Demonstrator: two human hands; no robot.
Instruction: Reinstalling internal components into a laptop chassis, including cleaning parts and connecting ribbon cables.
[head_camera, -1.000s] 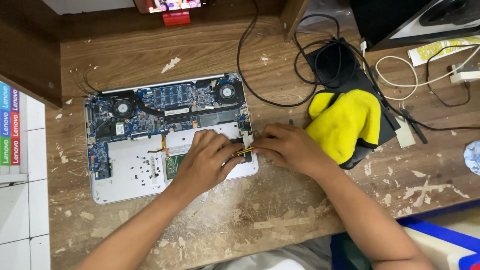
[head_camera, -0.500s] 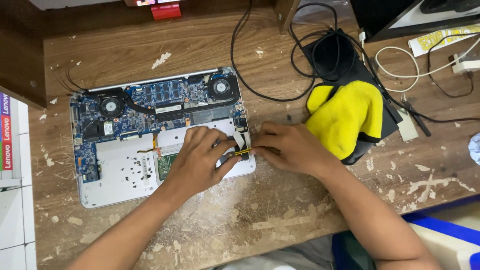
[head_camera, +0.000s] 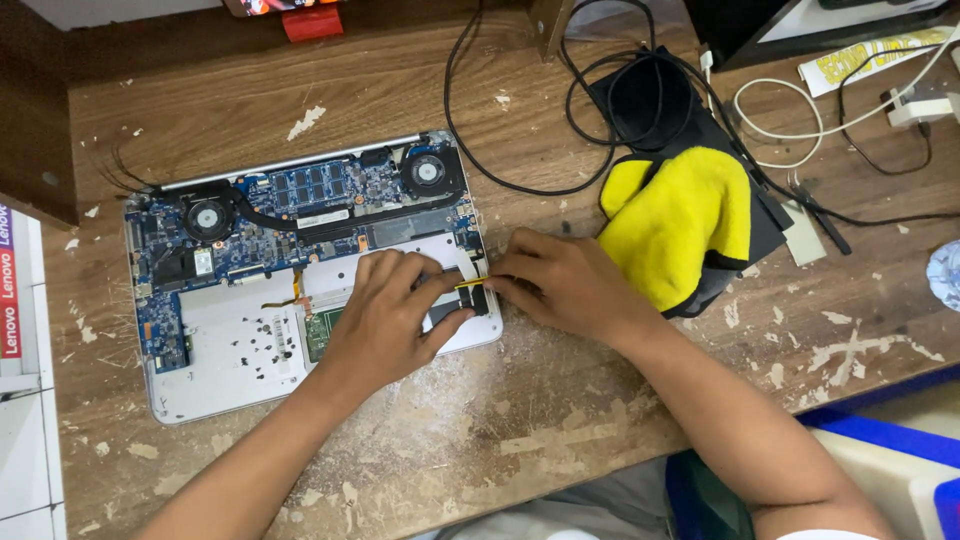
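Note:
An opened laptop (head_camera: 230, 345) lies bottom side up on the worn wooden desk (head_camera: 420, 90), showing its blue circuit board (head_camera: 300, 200), two fans and a bare white battery bay. My left hand (head_camera: 385, 315) rests on the laptop's lower right area, fingers pressing a small dark part. My right hand (head_camera: 560, 285) meets it from the right, pinching a thin yellow-handled tool (head_camera: 470, 287) against the laptop's right edge. The tool's tip is hidden between my fingers.
A yellow cloth (head_camera: 680, 225) lies on a black pouch (head_camera: 655, 100) just right of my right hand. Black cables (head_camera: 480, 140) and white cables (head_camera: 790, 110) run across the back of the desk. White boxes (head_camera: 20, 400) stand at the left edge, a blue container (head_camera: 880, 440) at the lower right.
The camera view has drifted slightly; both hands stay at the laptop's right edge with the yellow tool, hardly moved.

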